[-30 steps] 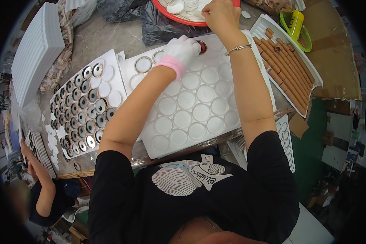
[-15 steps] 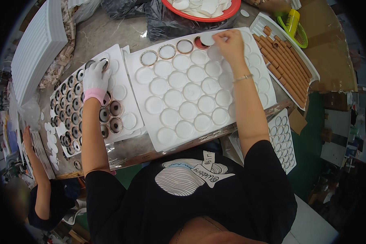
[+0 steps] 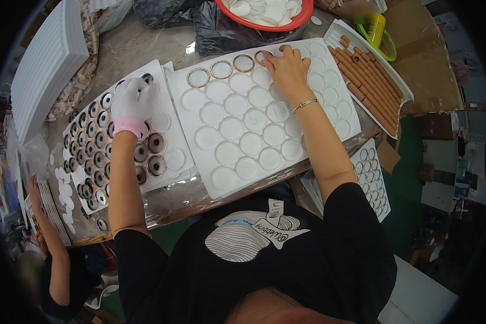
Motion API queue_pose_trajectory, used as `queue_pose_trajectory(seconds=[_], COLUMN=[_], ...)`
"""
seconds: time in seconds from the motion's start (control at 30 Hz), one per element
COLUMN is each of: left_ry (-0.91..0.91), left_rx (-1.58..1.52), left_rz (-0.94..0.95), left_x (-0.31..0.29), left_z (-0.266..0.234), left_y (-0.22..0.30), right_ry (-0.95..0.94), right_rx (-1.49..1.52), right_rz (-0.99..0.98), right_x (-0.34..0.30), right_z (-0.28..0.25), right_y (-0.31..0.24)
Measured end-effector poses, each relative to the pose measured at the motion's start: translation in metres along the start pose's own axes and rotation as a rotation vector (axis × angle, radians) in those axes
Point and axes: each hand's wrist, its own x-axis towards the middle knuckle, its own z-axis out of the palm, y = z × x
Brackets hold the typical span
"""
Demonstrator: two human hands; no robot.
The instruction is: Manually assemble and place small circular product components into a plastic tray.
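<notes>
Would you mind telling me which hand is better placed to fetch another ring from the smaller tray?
The left hand, probably: it rests over the smaller tray of rings, while the right hand presses at the large tray's top row.

Even, fairly bright overhead light falls on the white moulded tray [image 3: 264,129] and the grey surface [image 3: 129,43], with a small glare spot on the stone near the black plastic bag [image 3: 221,29] and only soft, short shadows under the forearms. The fisheye lens bends straight edges toward the rim, where a black circular vignette closes in. The centre is sharp, while the far left and right edges turn dim and smeared.
</notes>
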Motion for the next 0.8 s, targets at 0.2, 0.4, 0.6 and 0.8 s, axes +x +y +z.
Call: queue_pose_trajectory(seconds=[0.2, 0.4, 0.6, 0.8], left_ry=[-0.008, -0.104, -0.153, -0.228], left_rx=[-0.225, -0.327, -0.086, -0.14], left_rz=[0.109, 0.447, 0.564, 0.552], left_x=[0.015, 0.047, 0.1, 0.107], left_z=[-0.013, 0.048, 0.126, 0.145], left_y=[0.074, 0.171, 0.237, 0.232], right_ry=[-0.09, -0.181, 0.227, 0.243], right_rx=[-0.064, 0.518, 0.678, 0.212], right_rz=[-0.064, 0.113, 0.27, -0.132], right_x=[-0.004, 0.009, 0.065, 0.111], right_z=[-0.009, 0.001, -0.053, -0.043], right_y=[0.001, 0.035, 0.08, 0.031])
